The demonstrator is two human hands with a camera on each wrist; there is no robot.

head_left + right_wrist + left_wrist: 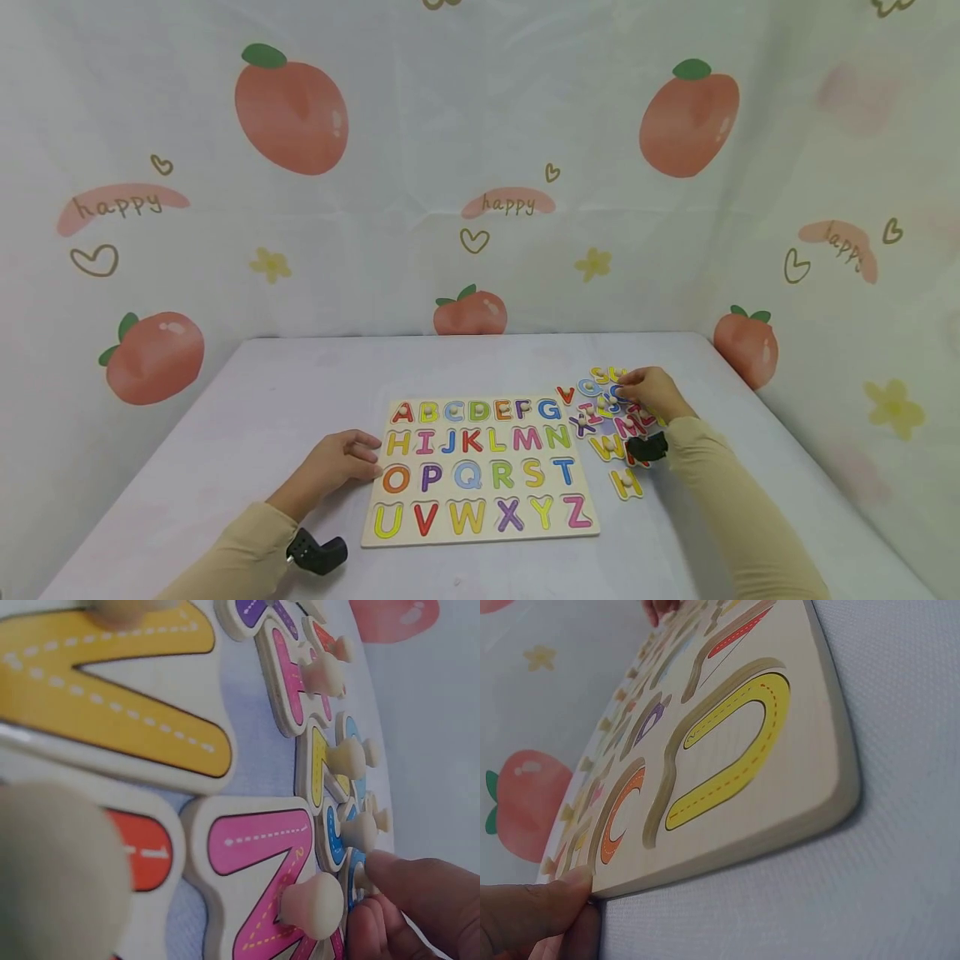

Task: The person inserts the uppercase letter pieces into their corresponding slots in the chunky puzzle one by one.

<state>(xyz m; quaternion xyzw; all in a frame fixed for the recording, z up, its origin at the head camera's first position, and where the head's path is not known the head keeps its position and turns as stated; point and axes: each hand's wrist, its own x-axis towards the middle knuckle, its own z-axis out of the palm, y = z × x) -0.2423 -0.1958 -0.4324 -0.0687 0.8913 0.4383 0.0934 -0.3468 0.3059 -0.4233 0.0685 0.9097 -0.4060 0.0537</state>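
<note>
A wooden alphabet puzzle board lies flat, with knobbed letter pieces in the A to F places of its top row. My left hand rests at the board's left edge. Its thumb lies over that edge, the other fingers beside it. Beyond the board's right side, my right hand is over a pile of loose letters. Thumb and fingers pinch the knob of a blue letter piece; its letter is mostly hidden. A pink Z-like piece and a yellow piece are nearby.
Loose pieces lie right of the board, several overlapping: a yellow H, a yellow W, a purple X and a red V. The white-covered table ends at a fruit-printed backdrop.
</note>
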